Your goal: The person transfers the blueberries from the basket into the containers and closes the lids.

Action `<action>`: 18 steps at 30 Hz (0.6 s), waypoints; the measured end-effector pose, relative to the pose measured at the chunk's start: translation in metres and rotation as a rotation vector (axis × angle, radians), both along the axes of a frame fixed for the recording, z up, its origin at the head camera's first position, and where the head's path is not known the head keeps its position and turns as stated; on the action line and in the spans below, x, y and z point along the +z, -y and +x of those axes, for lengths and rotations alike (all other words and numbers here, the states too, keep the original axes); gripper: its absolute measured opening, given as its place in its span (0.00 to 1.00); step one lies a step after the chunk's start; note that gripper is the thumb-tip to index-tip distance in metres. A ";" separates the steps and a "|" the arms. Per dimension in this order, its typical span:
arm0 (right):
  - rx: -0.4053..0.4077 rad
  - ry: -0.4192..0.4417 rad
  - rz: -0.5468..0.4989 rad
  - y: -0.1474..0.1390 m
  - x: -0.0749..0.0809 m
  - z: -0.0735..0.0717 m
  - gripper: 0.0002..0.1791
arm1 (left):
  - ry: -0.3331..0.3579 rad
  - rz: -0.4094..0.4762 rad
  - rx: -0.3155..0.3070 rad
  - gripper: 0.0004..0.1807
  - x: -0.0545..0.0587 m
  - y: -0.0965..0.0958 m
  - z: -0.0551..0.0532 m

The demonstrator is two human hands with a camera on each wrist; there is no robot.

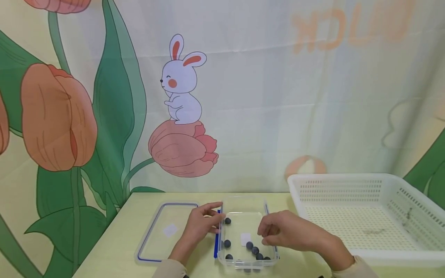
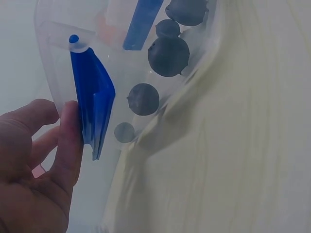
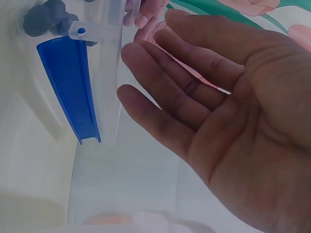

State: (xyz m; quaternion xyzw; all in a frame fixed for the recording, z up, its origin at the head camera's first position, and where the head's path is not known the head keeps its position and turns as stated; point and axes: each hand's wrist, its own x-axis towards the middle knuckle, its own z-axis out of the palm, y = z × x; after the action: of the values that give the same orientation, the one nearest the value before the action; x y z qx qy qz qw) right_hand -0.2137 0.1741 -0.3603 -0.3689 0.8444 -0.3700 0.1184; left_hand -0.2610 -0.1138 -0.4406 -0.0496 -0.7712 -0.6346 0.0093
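A clear plastic food container (image 1: 243, 264) with blue side latches (image 2: 95, 104) stands on the table. Several blueberries (image 1: 255, 250) lie inside, mostly toward its near right corner, with a few along the left wall. My left hand (image 1: 203, 224) holds the container's left wall near the far end, its fingers bent at the rim beside the latch. Over the right rim hovers my right hand (image 1: 292, 231), loosely curved. In the right wrist view its fingers (image 3: 160, 87) are spread a little apart and hold nothing. A pale square label (image 1: 245, 239) shows on the container's floor.
The clear lid (image 1: 149, 241) with a blue seal lies flat left of the container. To the right stands a large white perforated basket (image 1: 347, 212). A printed curtain (image 1: 250, 116) hangs behind the pale yellow table (image 1: 114, 247).
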 end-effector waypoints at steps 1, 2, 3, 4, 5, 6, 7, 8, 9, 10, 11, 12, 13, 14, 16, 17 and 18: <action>-0.006 -0.003 -0.007 0.001 0.000 0.000 0.04 | -0.002 -0.002 0.000 0.26 0.000 0.000 0.000; -0.014 -0.003 -0.017 0.002 0.000 0.000 0.04 | -0.002 -0.003 -0.001 0.26 0.001 0.001 0.000; -0.024 -0.009 -0.026 0.004 0.001 -0.001 0.04 | -0.002 -0.006 -0.002 0.25 0.001 0.001 0.000; -0.037 -0.008 -0.037 0.004 0.001 0.000 0.04 | -0.004 -0.007 -0.005 0.25 0.002 0.001 0.000; -0.045 -0.013 -0.052 0.005 0.001 0.000 0.04 | -0.005 -0.006 -0.005 0.25 0.003 0.001 0.000; -0.054 -0.016 -0.069 0.006 0.001 -0.001 0.05 | -0.009 -0.002 -0.006 0.25 0.004 0.002 0.000; -0.061 -0.027 -0.085 0.008 0.001 -0.001 0.05 | -0.017 0.002 -0.005 0.25 0.006 0.003 0.001; -0.068 -0.041 -0.100 0.010 0.001 -0.001 0.06 | -0.024 0.005 -0.002 0.25 0.008 0.004 0.001; -0.077 -0.058 -0.112 0.012 0.000 -0.002 0.06 | -0.033 0.011 0.001 0.24 0.010 0.005 0.001; -0.086 -0.072 -0.127 0.014 0.000 -0.002 0.06 | -0.047 0.013 0.006 0.24 0.012 0.007 0.002; -0.097 -0.085 -0.138 0.017 -0.001 -0.003 0.07 | -0.056 0.016 0.014 0.24 0.015 0.009 0.002; -0.111 -0.095 -0.149 0.020 -0.002 -0.003 0.07 | -0.070 0.018 0.022 0.24 0.017 0.011 0.003; -0.125 -0.100 -0.162 0.024 -0.003 -0.003 0.07 | -0.082 0.011 0.032 0.24 0.020 0.014 0.004; -0.137 -0.102 -0.178 0.028 -0.004 -0.004 0.08 | -0.090 0.007 0.043 0.24 0.023 0.016 0.005; -0.170 -0.091 -0.205 0.039 -0.006 -0.006 0.09 | -0.110 -0.003 0.063 0.23 0.030 0.022 0.007; -0.186 -0.083 -0.216 0.044 -0.006 -0.006 0.10 | -0.115 -0.006 0.076 0.23 0.033 0.025 0.008; -0.200 -0.073 -0.229 0.051 -0.007 -0.007 0.11 | -0.122 -0.012 0.089 0.23 0.035 0.029 0.009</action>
State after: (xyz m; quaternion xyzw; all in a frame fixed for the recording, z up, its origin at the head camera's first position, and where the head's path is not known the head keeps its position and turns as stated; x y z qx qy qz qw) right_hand -0.2204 0.1234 -0.3671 -0.3075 0.8330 -0.4600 0.0073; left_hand -0.2521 -0.1425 -0.4055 -0.0538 -0.7743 -0.6249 0.0843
